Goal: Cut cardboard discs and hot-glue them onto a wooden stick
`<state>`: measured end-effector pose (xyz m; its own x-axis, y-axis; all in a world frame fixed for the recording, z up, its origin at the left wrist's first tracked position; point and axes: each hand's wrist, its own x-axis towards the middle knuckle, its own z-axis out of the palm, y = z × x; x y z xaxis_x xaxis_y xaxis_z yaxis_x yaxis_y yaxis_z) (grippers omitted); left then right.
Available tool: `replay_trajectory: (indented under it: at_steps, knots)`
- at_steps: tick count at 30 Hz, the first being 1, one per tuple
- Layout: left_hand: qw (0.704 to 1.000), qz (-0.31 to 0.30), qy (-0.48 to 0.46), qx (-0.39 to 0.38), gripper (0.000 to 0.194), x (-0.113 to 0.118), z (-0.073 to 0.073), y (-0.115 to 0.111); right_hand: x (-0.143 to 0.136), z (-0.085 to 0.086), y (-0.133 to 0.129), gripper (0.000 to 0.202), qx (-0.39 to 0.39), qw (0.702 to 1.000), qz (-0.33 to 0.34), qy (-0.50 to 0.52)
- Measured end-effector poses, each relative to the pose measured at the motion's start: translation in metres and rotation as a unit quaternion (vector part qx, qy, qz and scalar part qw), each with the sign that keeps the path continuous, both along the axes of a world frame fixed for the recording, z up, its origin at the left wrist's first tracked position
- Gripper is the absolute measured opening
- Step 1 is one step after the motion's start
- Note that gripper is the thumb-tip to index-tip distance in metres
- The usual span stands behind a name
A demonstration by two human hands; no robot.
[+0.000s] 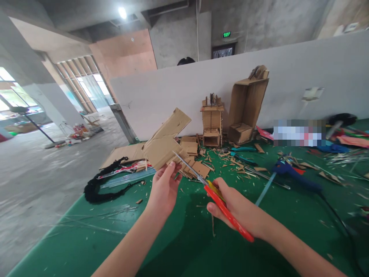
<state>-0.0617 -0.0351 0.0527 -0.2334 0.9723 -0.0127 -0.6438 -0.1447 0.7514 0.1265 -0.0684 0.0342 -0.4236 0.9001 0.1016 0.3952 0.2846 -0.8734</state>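
Observation:
Pinched between the thumb and fingers of my left hand [167, 184] is an irregular piece of brown cardboard [163, 148], held up above the table by its lower edge. A strip of it sticks out to the upper right. My right hand [230, 204] is closed around scissors [219, 200] with red and yellow handles. The scissor blades point up and to the left, with their tips at the right part of the cardboard. Whether the blades touch it or lie in front of it, I cannot tell.
The green table [184, 231] bears cardboard scraps [201, 169], black yarn [95, 188] at left and a blue glue gun [294, 175] with its cord at right. Behind stand a small cardboard structure [211, 123] and a taller open box [250, 100], before a white partition [173, 88].

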Motion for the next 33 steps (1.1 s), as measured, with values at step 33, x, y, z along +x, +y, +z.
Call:
replay_trajectory:
  at_steps: [33]
  knots:
    - [1.000,0.019,0.006,0.022,0.015,0.004,-0.005,-0.006,-0.014,-0.002,0.001,0.028,0.173,0.938,-0.065,-0.292]
